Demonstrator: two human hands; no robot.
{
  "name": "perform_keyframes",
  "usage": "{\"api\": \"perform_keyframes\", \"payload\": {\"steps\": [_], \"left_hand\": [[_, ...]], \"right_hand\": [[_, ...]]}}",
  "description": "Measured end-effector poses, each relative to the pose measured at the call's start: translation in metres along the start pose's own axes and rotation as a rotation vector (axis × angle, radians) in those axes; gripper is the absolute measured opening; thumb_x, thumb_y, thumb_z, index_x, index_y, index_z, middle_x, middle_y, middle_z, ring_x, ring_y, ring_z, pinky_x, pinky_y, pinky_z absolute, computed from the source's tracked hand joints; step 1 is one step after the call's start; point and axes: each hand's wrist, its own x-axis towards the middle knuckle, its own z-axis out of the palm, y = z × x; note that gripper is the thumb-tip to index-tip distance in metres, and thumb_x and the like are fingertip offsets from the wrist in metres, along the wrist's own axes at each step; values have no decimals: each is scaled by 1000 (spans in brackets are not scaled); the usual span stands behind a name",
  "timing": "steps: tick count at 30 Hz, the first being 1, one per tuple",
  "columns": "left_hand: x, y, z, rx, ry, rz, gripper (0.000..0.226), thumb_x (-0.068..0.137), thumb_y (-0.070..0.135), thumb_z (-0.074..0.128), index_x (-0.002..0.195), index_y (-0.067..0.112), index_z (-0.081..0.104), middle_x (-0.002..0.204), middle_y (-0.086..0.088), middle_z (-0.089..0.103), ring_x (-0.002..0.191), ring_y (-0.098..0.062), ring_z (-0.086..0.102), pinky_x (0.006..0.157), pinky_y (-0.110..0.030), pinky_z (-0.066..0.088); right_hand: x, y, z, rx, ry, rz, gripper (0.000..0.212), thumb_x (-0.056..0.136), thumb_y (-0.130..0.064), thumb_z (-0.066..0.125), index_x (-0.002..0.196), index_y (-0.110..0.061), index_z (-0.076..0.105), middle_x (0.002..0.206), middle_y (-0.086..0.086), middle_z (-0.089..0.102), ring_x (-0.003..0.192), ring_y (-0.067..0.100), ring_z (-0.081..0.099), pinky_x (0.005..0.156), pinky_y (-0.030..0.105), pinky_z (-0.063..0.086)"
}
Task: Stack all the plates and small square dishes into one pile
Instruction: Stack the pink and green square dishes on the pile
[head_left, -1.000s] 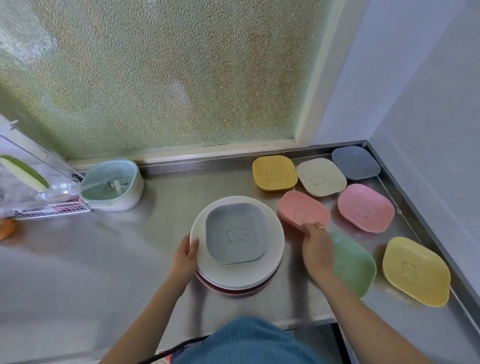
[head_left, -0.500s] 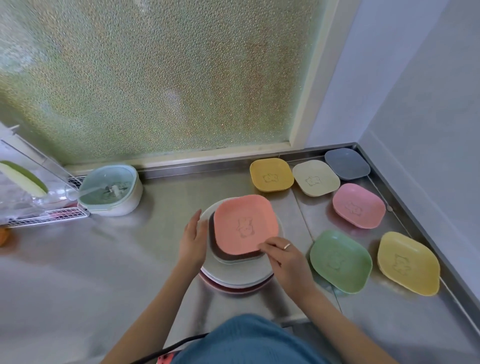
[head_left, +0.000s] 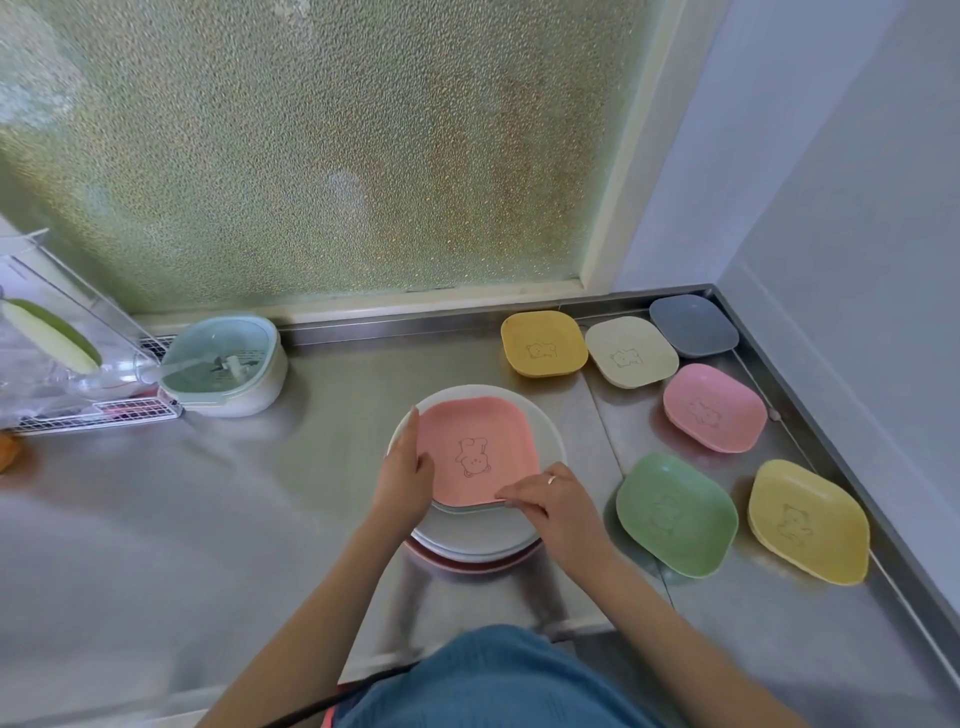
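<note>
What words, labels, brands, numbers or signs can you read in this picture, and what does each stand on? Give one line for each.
No readable words, numbers or brand marks appear anywhere.
The only marks are pictures: an outline bear on the salmon dish atop the pile, and on the mustard dish, cream dish, pink dish, green dish and yellow dish.
Grey dish: no mark visible.

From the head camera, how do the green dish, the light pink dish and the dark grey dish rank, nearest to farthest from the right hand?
Measured from the right hand, which rests on the pile's near right edge:
1. Green dish, just to its right on the counter.
2. Light pink dish, farther back and to the right.
3. Dark grey dish, in the far right corner by the wall.
</note>
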Motion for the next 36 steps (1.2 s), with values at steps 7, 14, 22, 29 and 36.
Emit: {"api": "perform_keyframes", "payload": {"steps": [7, 14, 22, 29, 36], "left_hand": [[0, 0, 4, -10, 45, -23, 62, 92, -1, 35, 149, 15, 21, 153, -7, 31, 140, -25, 30, 115, -33, 24], [-2, 0, 4, -26, 52, -51, 62, 92, -1, 34, 149, 17, 21, 152, -7, 33, 139, -27, 32, 113, -34, 26], [-4, 2, 6, -58, 54, -51, 61, 92, 0, 34, 149, 19, 21, 152, -5, 33, 139, -25, 32, 112, -32, 26], [-5, 0, 9, -123, 114, -61, 59, 92, -1, 36, 147, 19, 30, 148, -4, 41, 135, -24, 38, 105, -27, 29], [-4, -2, 8, -101, 113, -45, 57, 93, 1, 37, 147, 19, 29, 147, -6, 42, 133, -26, 41, 108, -32, 32]], "right_hand": [[-3, -9, -8, 97, -1, 170, 27, 87, -23, 61, 112, -33, 66, 92, -31, 57, 84, -1, 44, 77, 9, 34], [-32, 36, -26, -301, 259, 460, 52, 85, -31, 60, 133, -20, 42, 131, 4, 52, 118, 27, 48, 95, 41, 36], [-68, 72, -9, -501, 32, 781, 40, 92, -10, 42, 130, -16, 48, 131, 9, 51, 117, 29, 43, 92, 41, 33], [-56, 62, -11, -397, 255, 619, 51, 84, 7, 44, 124, -19, 60, 116, 7, 64, 108, 30, 49, 88, 40, 34], [-10, -1, -10, -308, 464, -64, 36, 82, -6, 45, 107, -13, 70, 85, 1, 67, 86, 15, 46, 78, 24, 31]]}}
